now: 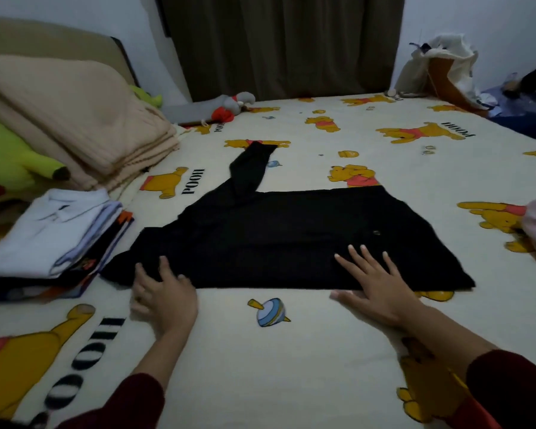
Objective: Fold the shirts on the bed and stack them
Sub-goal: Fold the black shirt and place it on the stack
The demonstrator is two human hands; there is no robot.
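Right fingers (361,258): lying straight and spread, pressing flat on the near right part of the black shirt (291,236); nothing is being gripped.
Left fingers (164,267): bending slightly at the shirt's near left corner; whether they are pinching the cloth or only touching it, I cannot tell.
Right hand (375,286): resting half on the cloth, half on the bed sheet (245,351), so it is anchoring the near hem.
Left hand (163,294): sitting just beside the stack of folded shirts (53,239).
Black shirt: lying spread in the middle of the bed, one sleeve (248,168) trailing away toward the far side.
Doing it well, as I judge it: keeping the right palm pressing while smoothing outward, then bringing the stray sleeve in across the body before folding the sides.
Risk: dark cloth is hiding wrinkles, so feeling for them is wiser than looking.
Destination: the stack at the left, its white collared shirt (56,221) lying on top.
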